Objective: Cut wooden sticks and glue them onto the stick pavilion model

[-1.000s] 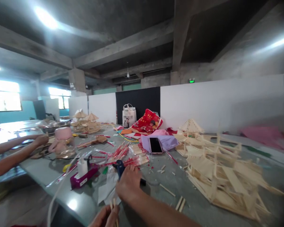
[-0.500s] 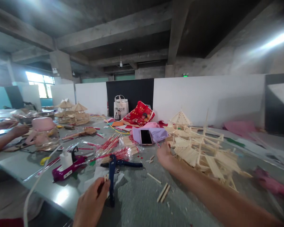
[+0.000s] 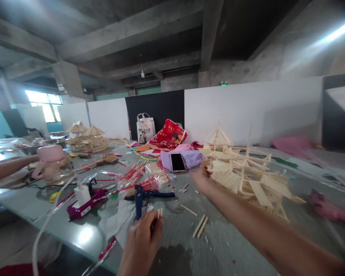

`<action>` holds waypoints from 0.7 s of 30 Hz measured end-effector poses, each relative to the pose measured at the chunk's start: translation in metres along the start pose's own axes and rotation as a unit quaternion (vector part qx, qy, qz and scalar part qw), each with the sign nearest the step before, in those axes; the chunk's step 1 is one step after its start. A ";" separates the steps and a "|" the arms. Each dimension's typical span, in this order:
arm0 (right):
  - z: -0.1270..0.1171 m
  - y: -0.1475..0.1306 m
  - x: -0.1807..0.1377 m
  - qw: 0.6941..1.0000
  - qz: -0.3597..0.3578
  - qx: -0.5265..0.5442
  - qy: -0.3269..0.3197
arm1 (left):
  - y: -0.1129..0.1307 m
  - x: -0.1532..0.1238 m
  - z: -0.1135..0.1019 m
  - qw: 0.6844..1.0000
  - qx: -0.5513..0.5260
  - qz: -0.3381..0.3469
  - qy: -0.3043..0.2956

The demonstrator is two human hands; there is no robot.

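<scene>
My left hand point(image 3: 141, 238) is at the bottom centre, shut on a few short wooden sticks point(image 3: 160, 213). It is just below and to the right of blue-handled pliers point(image 3: 139, 200), lying on the grey table point(image 3: 172, 237). My right hand point(image 3: 202, 179) reaches to the left edge of a large popsicle-stick model point(image 3: 247, 178). Its fingers are at or against the model, but blur hides the exact contact and grip. The model has tilted roof panels and upright sticks.
A co-worker's forearm point(image 3: 8, 168) reaches in beside a pink-lidded jar point(image 3: 50, 157). A magenta glue gun point(image 3: 86, 204), wrapped sticks point(image 3: 135, 178), loose sticks point(image 3: 200, 226), a phone point(image 3: 178, 162) on lilac cloth point(image 3: 189, 159) and more stick models point(image 3: 86, 140) lie about.
My right hand has moved from near the pliers over to the model's edge. My left hand has come up and to the right with its sticks. The view has swung left.
</scene>
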State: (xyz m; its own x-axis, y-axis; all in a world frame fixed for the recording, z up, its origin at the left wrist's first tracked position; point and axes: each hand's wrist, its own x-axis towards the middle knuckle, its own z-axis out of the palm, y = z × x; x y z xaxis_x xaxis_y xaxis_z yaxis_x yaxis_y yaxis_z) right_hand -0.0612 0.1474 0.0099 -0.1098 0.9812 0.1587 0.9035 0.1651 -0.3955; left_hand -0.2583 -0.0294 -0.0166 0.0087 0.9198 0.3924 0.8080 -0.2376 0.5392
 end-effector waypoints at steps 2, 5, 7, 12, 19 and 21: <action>-0.005 -0.010 -0.003 0.996 -0.026 -0.087 0.002 | 0.006 0.004 0.004 1.000 -0.009 0.011 -0.024; -0.015 -0.034 -0.029 0.977 -0.088 -0.194 0.014 | 0.011 0.011 0.008 0.997 -0.007 0.021 -0.075; -0.019 -0.050 -0.063 0.960 -0.141 -0.239 0.021 | 0.012 0.017 0.011 0.994 0.006 0.027 -0.102; -0.015 -0.046 -0.160 0.909 -0.310 -0.277 -0.011 | 0.019 0.033 0.017 0.985 0.071 0.035 -0.153; -0.005 0.033 -0.225 0.874 -0.391 -0.286 0.040 | 0.049 0.059 0.035 0.975 0.117 0.072 -0.173; -0.005 0.058 -0.241 0.884 -0.384 -0.263 0.041 | 0.055 0.067 0.043 0.973 0.127 0.076 -0.179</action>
State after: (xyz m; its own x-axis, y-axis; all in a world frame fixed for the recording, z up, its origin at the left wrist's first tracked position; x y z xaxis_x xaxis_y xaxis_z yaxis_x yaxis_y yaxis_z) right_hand 0.0196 -0.0797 -0.0467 -0.7642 0.5854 0.2707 0.6450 0.6897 0.3292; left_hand -0.1880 0.0325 0.0068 0.3072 0.9408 0.1432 0.9004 -0.3361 0.2762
